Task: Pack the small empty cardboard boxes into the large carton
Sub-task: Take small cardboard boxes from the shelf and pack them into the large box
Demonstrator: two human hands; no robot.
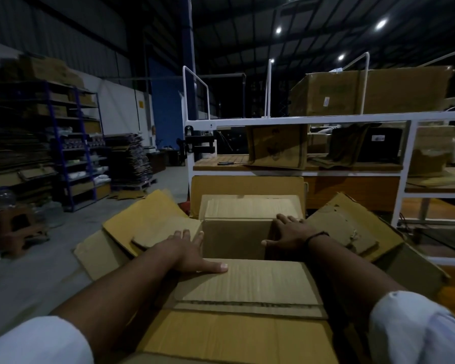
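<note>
A small open cardboard box [234, 239] sits in the mouth of the large carton [237, 340], whose flaps splay out left, right, far and near. The small box's near flap [250, 283] and far flap [250, 206] lie folded outward. My left hand [192, 252] rests flat on the box's left edge, fingers straight and thumb along the near flap. My right hand [289, 236] lies over the box's right edge, fingers stretched toward the far corner and thumb pointing into the opening. The box's inside looks empty.
A white metal workbench frame [300, 119] stands just behind the carton, with cardboard boxes [276, 147] on its wooden shelf and a big carton [365, 90] on top. Blue shelving [74, 143] and stacked flat cardboard [132, 158] stand at the left, across grey floor.
</note>
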